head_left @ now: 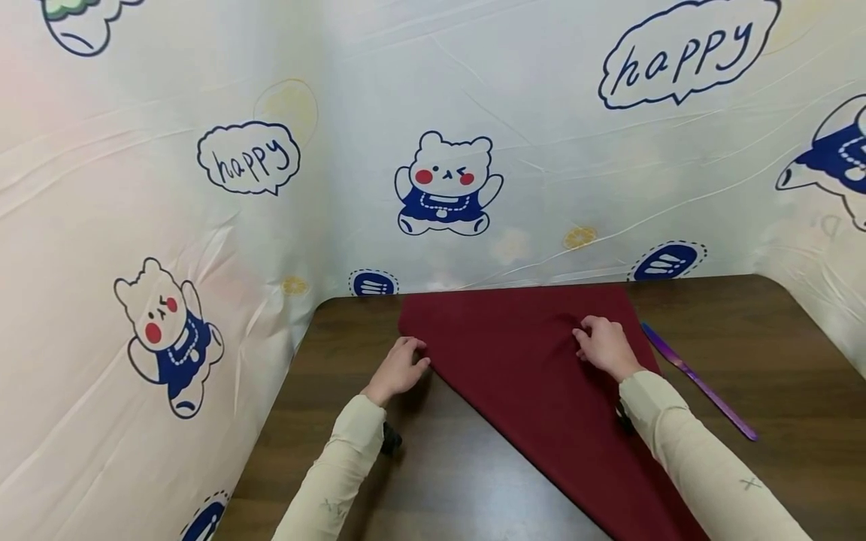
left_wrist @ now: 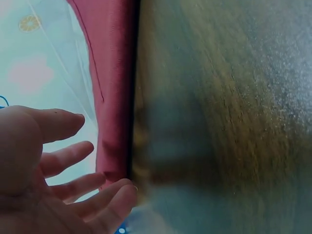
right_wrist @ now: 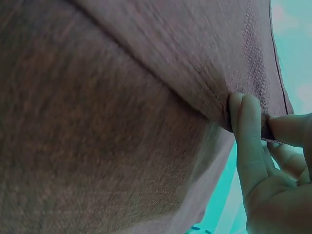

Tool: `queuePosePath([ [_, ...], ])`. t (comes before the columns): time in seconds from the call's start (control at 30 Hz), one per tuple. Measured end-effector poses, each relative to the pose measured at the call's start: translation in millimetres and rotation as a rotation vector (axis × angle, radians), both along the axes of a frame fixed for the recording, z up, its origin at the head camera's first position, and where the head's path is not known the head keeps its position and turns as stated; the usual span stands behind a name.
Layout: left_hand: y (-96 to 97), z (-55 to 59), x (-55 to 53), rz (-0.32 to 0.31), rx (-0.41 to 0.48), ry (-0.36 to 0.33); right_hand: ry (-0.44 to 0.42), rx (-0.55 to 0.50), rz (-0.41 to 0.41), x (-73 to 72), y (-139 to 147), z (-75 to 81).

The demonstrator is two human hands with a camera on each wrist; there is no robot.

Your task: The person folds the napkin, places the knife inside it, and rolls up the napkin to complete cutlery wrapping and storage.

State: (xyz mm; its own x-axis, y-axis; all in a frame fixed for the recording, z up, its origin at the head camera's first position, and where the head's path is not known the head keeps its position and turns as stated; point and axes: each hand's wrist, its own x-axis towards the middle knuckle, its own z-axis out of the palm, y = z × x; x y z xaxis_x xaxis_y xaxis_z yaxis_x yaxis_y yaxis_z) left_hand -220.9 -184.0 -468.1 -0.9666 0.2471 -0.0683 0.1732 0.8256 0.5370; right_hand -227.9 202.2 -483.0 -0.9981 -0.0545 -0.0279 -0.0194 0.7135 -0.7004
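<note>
A dark red cloth [head_left: 501, 361] lies folded on the table, its long slanting edge running from the upper left toward the front right. My left hand [head_left: 398, 370] is at the left end of that edge; in the left wrist view its fingers [left_wrist: 114, 207] are spread and gently bent, with no cloth between thumb and fingers. On the upper right part of the cloth, my right hand [head_left: 607, 347] pinches a bit of fabric. The right wrist view shows the pinched corner of cloth [right_wrist: 222, 105] between thumb and fingers, with creases fanning out from it.
A shiny purple-blue table knife [head_left: 704, 385] lies to the right of the cloth on the brown wooden table [head_left: 778, 338]. Pale printed sheeting [head_left: 541, 173] hangs behind the table and along both sides.
</note>
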Motion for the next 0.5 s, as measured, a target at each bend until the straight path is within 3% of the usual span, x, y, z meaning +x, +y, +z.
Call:
queuePosePath([
  [0.2, 6.7, -4.7, -4.4, -0.021, -0.048, -0.038, 0.000, 0.015, -0.036, -6.0, 8.6, -0.5],
  [0.5, 13.4, -6.0, -5.5, -0.041, -0.061, -0.020, 0.019, 0.074, -0.065, -22.3, 22.1, -2.6],
])
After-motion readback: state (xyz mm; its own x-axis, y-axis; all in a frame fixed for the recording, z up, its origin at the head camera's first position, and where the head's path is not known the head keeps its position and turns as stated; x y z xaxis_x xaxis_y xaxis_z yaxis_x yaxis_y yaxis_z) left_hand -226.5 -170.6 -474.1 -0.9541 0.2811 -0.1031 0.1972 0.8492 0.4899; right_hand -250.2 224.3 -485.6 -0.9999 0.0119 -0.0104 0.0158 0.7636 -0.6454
